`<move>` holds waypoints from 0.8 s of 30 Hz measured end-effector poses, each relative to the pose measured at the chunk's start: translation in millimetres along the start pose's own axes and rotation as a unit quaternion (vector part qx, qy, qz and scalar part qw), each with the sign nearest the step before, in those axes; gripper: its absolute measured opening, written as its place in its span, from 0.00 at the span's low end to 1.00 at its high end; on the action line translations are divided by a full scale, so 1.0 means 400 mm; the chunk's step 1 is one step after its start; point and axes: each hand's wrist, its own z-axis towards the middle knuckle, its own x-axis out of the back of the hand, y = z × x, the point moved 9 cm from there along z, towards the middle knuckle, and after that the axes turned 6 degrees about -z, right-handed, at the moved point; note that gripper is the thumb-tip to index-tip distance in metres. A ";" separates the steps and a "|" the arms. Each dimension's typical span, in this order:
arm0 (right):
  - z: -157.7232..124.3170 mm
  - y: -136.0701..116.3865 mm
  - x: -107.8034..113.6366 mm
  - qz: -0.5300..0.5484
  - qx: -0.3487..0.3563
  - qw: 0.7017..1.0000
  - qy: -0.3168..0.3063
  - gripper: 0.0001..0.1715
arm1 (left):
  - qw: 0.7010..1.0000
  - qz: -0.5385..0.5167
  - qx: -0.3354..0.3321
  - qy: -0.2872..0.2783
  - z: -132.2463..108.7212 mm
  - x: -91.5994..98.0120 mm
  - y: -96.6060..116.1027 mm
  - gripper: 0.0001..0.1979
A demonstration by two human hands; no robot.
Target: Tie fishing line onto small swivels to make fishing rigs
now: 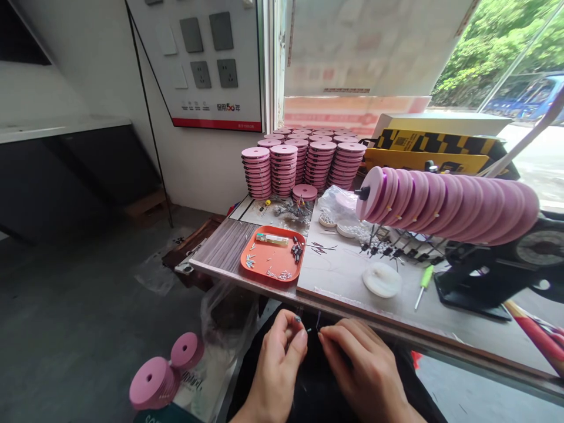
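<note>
A tiny pale-green piece (309,330) is seen between the two hands, just in front of the table (220,252) and above dark-clothed legs, at the thumb tip of the left hand (275,367). The left thumb and forefinger are brought almost together, the other fingers curled; whether the piece is firmly pinched cannot be told. At the right hand (368,367), thumb and forefinger are closed at the tips by a thin dark strand (318,320), which appears to be gripped there; the remaining fingers are bent and partly hidden. The table's front edge is set between the hands and the orange tray (274,254), in which a clear tube (272,239), black parts (296,251), blue-ended bits (250,262) and small beads (279,274) are laid. To the right, thin dark strips (323,248), a white disc (381,279) and a green screwdriver (423,285) are placed on the pale board (330,279). The board's far right part is overhung and partly hidden by a row of pink spools (445,202) mounted on a black machine (506,252). Stacked spools (284,170) are lined up at the back, beside a yellow-and-black box (423,158). More spools (152,385) are seen at lower left.
</note>
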 end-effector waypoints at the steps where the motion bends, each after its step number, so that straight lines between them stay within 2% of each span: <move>1: 0.000 0.005 -0.003 -0.011 -0.008 1.000 -0.005 0.13 | 0.999 0.031 -0.028 -0.001 -0.004 0.002 0.012 0.12; 4: -0.002 0.013 -0.010 -0.034 -0.018 0.999 -0.018 0.15 | 0.988 0.132 -0.077 -0.020 -0.011 -0.003 0.033 0.09; 7: -0.003 0.015 -0.009 -0.041 -0.017 0.999 -0.021 0.15 | 0.973 0.216 -0.080 -0.030 -0.008 -0.008 0.036 0.09; 10: -0.004 0.015 -0.009 -0.043 -0.016 0.999 -0.022 0.15 | 0.964 0.248 -0.094 -0.019 -0.006 -0.007 0.043 0.11; 19: -0.011 0.011 -0.017 -0.020 -0.010 0.999 -0.025 0.13 | 0.979 0.190 -0.069 0.005 0.003 0.009 0.024 0.13; 21: -0.011 0.011 -0.014 -0.003 -0.010 1.000 -0.026 0.09 | 0.982 0.175 -0.063 0.006 0.005 0.009 0.021 0.12; 24: -0.008 0.003 -0.015 0.014 0.005 0.999 -0.040 0.08 | 0.993 0.107 -0.049 0.005 0.008 0.007 0.020 0.10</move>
